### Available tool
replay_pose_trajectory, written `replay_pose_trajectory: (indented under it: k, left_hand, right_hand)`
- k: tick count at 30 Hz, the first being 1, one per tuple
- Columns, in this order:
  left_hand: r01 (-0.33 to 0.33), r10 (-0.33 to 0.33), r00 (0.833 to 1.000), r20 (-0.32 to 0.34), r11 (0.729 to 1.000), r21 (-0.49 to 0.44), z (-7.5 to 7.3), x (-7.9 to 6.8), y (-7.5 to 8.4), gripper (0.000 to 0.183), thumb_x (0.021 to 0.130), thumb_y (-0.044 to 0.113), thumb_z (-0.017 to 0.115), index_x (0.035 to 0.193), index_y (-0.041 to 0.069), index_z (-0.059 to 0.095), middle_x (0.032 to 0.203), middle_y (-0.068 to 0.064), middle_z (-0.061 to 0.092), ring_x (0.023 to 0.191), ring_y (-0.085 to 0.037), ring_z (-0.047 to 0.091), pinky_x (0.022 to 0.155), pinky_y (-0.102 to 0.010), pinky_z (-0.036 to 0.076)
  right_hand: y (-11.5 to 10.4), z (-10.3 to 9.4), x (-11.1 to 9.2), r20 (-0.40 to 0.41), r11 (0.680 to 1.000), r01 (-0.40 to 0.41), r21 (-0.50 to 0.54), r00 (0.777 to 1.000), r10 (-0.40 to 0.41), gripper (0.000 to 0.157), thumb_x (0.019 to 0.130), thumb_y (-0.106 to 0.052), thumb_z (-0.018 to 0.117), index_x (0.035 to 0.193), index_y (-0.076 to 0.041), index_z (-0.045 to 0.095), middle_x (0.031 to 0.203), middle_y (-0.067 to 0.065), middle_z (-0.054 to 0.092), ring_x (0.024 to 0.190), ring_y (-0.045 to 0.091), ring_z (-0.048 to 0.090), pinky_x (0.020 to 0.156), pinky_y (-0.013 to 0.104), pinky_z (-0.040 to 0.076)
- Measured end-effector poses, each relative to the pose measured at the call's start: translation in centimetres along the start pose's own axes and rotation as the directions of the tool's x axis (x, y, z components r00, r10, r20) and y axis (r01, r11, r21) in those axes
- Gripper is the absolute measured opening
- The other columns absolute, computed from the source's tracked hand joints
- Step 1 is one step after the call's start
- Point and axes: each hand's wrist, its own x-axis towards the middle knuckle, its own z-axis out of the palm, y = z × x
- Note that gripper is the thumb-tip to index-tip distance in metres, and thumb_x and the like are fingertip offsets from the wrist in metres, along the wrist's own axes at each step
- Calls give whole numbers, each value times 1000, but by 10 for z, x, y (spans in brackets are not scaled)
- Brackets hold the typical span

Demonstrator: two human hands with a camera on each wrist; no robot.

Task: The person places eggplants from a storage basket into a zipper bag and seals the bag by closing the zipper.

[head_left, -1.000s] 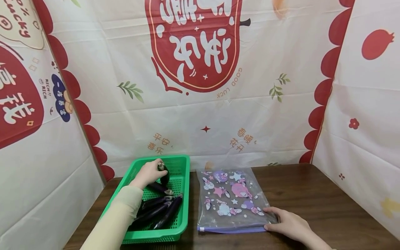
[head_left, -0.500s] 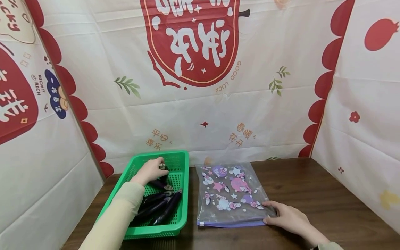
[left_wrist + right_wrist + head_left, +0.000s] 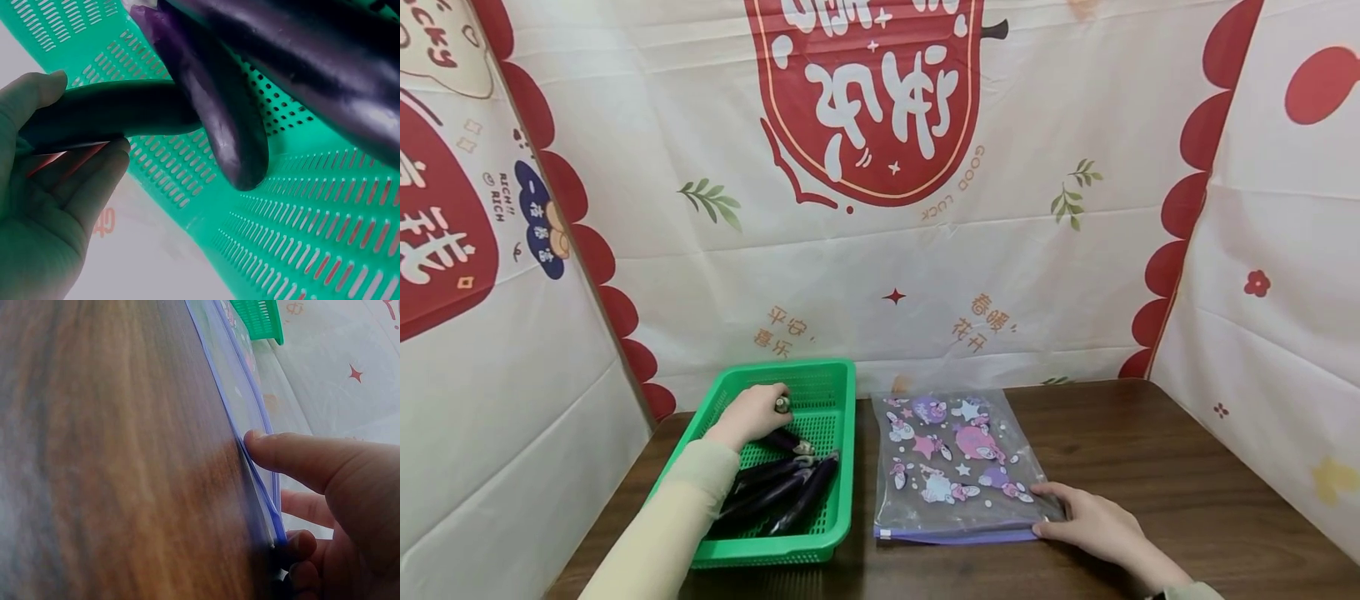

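My left hand (image 3: pixel 751 417) is inside a green plastic basket (image 3: pixel 847 450) and grips an eggplant (image 3: pixel 119 115) near its stem end, fingers and thumb on either side. The far end of that eggplant overlaps another eggplant (image 3: pixel 219 119) in the left wrist view. Several more dark purple eggplants (image 3: pixel 805 498) lie in the near part of the basket. To the right, a clear zip bag (image 3: pixel 955 467) with printed cartoon figures lies flat on the table. My right hand (image 3: pixel 1093 525) pinches its near right corner, thumb on the purple zip edge (image 3: pixel 259 394).
A brown wooden table (image 3: pixel 1112 450) carries the basket and the bag. Printed cloth (image 3: pixel 850 275) hangs at the back and on both sides. A white slider (image 3: pixel 884 534) sits at the left end of the bag's zip.
My left hand has drawn slightly left in the basket, and the gripped eggplant has turned so its stem faces the head camera. The right hand keeps its hold on the bag.
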Motion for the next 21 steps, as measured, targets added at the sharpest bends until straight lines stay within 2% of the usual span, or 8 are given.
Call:
replay_pose_trajectory:
  k: [2, 4, 10, 16, 18, 21]
  left_hand:
    - [-11, 11, 1000, -4, 1000, 8, -4, -2, 1, 35, 79, 26, 64, 110, 14, 55, 96, -2, 60, 83, -17, 58, 69, -37, 46]
    - [-18, 18, 1000, -8, 1000, 14, -7, -3, 2, 36, 79, 26, 64, 112, 14, 55, 97, -2, 60, 84, -17, 58, 69, -37, 46]
    - [-33, 34, 999, -34, 999, 34, -16, -9, 4, 40, 80, 26, 63, 116, 13, 53, 100, -4, 60, 87, -19, 58, 70, -38, 46]
    - [-66, 70, 995, -69, 996, 65, -28, -18, 11, 39, 80, 26, 63, 115, 13, 53, 99, -3, 60, 87, -19, 58, 71, -38, 46]
    - [-84, 91, 992, -84, 993, 86, -31, -21, 14, 38, 80, 27, 63, 114, 13, 53, 99, -2, 60, 87, -19, 58, 71, -37, 45]
    - [-114, 126, 986, -106, 987, 111, -36, -25, 19, 39, 80, 27, 64, 115, 13, 53, 101, -3, 60, 88, -19, 58, 71, -37, 45]
  right_hand:
    - [-1, -1, 0, 6, 1000, 1, 11, 1000, -1, 61, 62, -60, 64, 115, -30, 55, 67, -3, 45, 63, 14, 43, 50, 33, 30]
    - [-2, -2, 0, 14, 1000, 2, 20, 1000, -2, 61, 63, -59, 65, 115, -29, 54, 62, -4, 37, 59, 14, 39, 49, 32, 28]
    - [-2, -4, 0, 22, 1000, 15, 15, 1000, -15, 61, 63, -59, 64, 115, -28, 54, 71, -4, 50, 66, 14, 43, 52, 32, 31]
    - [-2, -3, -2, 11, 1000, 19, 21, 1000, -19, 61, 63, -58, 65, 115, -28, 54, 61, -4, 35, 60, 14, 40, 49, 32, 28]
    - [-2, -2, -2, 10, 1000, 24, 20, 1000, -24, 61, 64, -58, 65, 115, -28, 54, 61, -4, 37, 61, 14, 40, 49, 32, 29]
    - [-1, -2, -1, 10, 999, 35, 21, 999, -35, 60, 64, -57, 65, 115, -28, 55, 69, -3, 49, 65, 15, 42, 51, 32, 31]
